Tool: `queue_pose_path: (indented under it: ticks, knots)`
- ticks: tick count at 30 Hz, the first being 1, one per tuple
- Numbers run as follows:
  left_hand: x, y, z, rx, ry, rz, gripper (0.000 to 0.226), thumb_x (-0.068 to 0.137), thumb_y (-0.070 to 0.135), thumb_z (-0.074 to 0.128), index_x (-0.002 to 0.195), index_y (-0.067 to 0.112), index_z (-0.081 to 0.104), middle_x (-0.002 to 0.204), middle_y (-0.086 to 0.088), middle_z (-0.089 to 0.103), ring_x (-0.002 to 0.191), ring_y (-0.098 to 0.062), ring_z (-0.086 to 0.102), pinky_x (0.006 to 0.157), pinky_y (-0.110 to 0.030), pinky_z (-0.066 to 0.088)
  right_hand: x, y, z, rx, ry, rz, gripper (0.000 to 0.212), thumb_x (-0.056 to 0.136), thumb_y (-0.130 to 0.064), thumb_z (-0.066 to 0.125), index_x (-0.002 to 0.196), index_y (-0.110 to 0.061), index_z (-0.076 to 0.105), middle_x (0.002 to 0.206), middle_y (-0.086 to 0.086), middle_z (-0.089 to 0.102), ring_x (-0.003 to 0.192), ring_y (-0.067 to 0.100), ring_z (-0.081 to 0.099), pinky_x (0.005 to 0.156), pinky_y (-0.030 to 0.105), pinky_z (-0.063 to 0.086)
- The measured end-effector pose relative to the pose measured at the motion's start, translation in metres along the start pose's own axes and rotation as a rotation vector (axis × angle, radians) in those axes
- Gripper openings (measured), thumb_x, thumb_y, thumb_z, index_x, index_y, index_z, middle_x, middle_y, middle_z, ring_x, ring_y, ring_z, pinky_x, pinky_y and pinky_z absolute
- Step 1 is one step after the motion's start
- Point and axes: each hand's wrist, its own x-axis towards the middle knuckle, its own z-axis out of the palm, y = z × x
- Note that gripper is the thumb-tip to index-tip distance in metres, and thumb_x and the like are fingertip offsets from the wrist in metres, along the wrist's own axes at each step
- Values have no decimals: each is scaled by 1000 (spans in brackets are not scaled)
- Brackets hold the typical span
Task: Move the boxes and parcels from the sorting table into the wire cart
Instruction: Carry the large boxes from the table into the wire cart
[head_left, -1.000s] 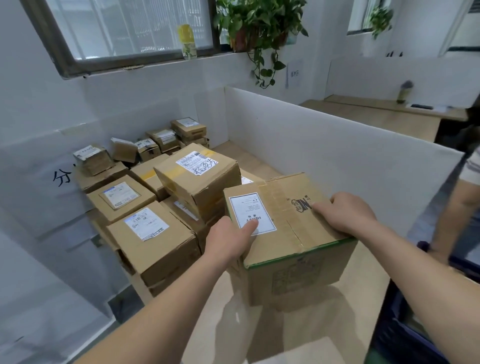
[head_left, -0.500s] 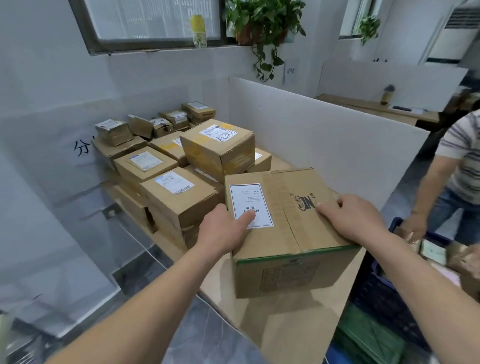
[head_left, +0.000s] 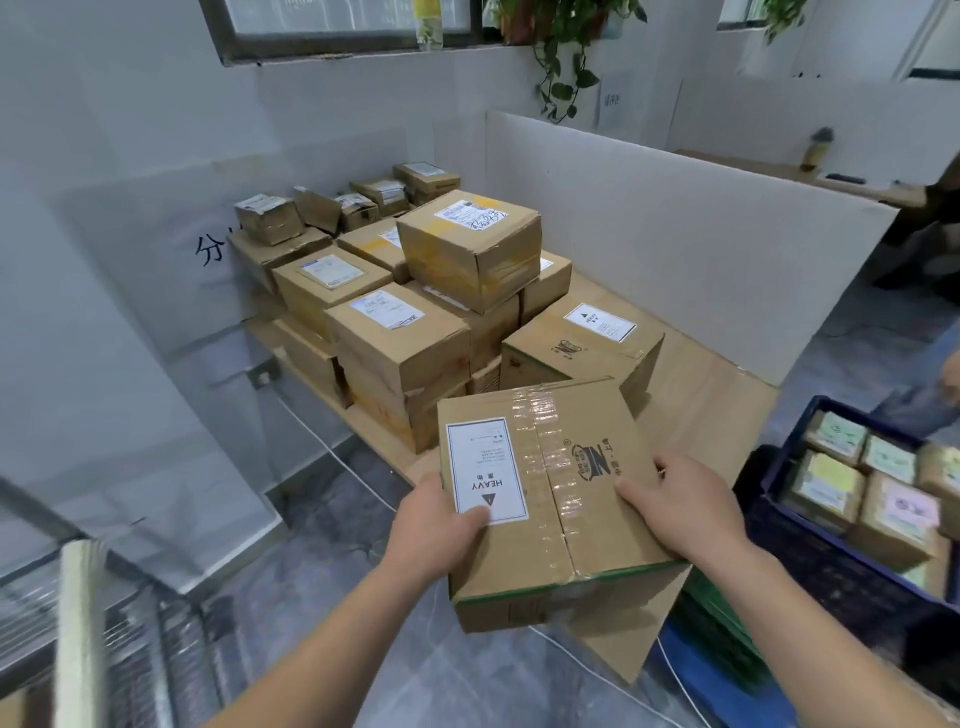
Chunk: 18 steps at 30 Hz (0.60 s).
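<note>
The wire cart (head_left: 119, 639) shows only at the lower left corner of the view, its mesh and pale rail down and to the left of the person, while the surface (head_left: 701, 395) with its stack of remaining boxes (head_left: 415, 312) lies ahead and slightly right; so the carry, as I judge it, has to swing left and downward, away from the stack. The open floor between surface and cart looks free for that swing, though a white cable (head_left: 332, 452) trails across it. On the right, a dark blue crate (head_left: 779, 467) of small parcels sits close beside the surface's near corner, leaving little room that way. The carried box (head_left: 550, 499), labelled HEAVY, hangs past the near edge of the surface, above the floor, its taped seam running away from the person. The left hand (head_left: 436, 525) grips its left side, thumb on the label; the right hand (head_left: 680, 504) grips the right side, fingers spread over the top. The left hand is nearer the cart and would lead.
</note>
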Motion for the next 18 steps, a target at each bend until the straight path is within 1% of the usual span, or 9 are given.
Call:
queue_pose_path:
  ticks: [2,4,6,8,11,13,15,16,18]
  knots:
    - [1,-9,7,15,-9,-45,46,85,28,70,126,16,53,127,0,65,112,-23,61,90,-37,53,5,8,14,2,-33,7,23,87,-49,66,106,-34,66,94,-8,67,84,18,61,63,32,47]
    - [3,-15,15,24,-14,-73,41,85,24,70,122,17,54,125,-1,65,112,-23,61,90,-36,52,11,15,26,-5,-67,7,26,86,-48,67,108,-34,66,94,-8,67,86,19,63,68,33,50]
    - [6,-19,20,34,-26,-95,32,86,21,69,113,21,53,122,0,66,110,-22,62,89,-36,53,19,20,33,-16,-106,0,29,86,-47,68,112,-32,67,91,-9,64,84,19,60,65,33,46]
    - [10,-20,26,45,-40,-125,30,86,18,69,110,23,52,121,0,66,109,-22,62,88,-34,52,27,25,38,-24,-155,-7,31,87,-45,69,114,-31,67,91,-9,63,83,18,58,63,32,43]
    - [18,-22,34,46,-48,-164,38,84,17,70,118,21,54,122,1,66,108,-21,62,89,-36,53,40,31,45,-36,-234,-34,35,87,-42,70,120,-32,64,100,-11,66,84,17,57,65,32,43]
    - [22,-21,37,41,-49,-197,42,84,18,72,120,23,52,121,4,66,108,-20,62,90,-37,54,48,33,47,-52,-292,-65,44,85,-41,71,127,-36,60,102,-12,66,88,18,59,66,31,44]
    - [25,-22,40,26,-43,-242,43,82,19,72,119,24,52,118,6,67,107,-19,63,90,-38,55,60,33,49,-86,-350,-106,55,80,-43,74,132,-42,55,110,-10,70,94,18,64,69,32,50]
    - [26,-22,40,13,-40,-267,43,81,19,72,118,25,52,117,6,67,107,-19,63,90,-39,55,65,32,51,-97,-377,-117,57,78,-45,75,131,-42,55,112,-9,71,96,18,65,73,33,54]
    - [29,-27,41,-45,-30,-312,47,77,23,74,118,25,52,116,7,67,105,-17,65,90,-40,57,76,30,56,-77,-415,-109,52,77,-46,77,126,-37,60,114,-7,72,100,19,66,80,35,56]
